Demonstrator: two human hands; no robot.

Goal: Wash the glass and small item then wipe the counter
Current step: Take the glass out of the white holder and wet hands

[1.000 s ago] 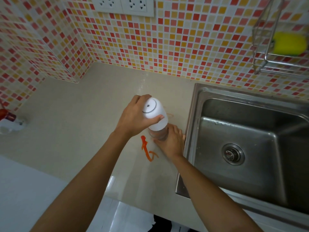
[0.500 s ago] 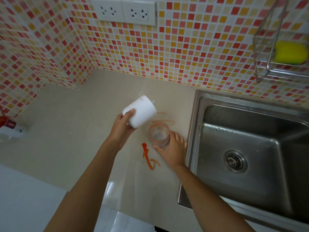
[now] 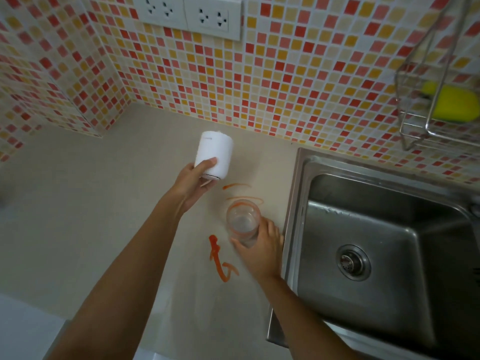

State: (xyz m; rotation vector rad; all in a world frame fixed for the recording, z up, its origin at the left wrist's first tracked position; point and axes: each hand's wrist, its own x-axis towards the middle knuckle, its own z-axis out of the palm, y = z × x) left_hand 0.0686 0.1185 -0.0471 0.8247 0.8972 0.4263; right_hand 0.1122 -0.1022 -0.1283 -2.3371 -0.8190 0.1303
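Holding the white cap aloft in my left hand and gripping the glass with my right hand, I'd carry both level to the sink.

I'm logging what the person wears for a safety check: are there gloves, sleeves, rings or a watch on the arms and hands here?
Nothing worn shows. The left hand and right hand are bare, with no gloves. Both forearms are uncovered right to the bottom edge of the picture, so no sleeve is in view. No watch, bracelet or ring can be seen on the wrists or fingers, though the right hand is a little blurred.
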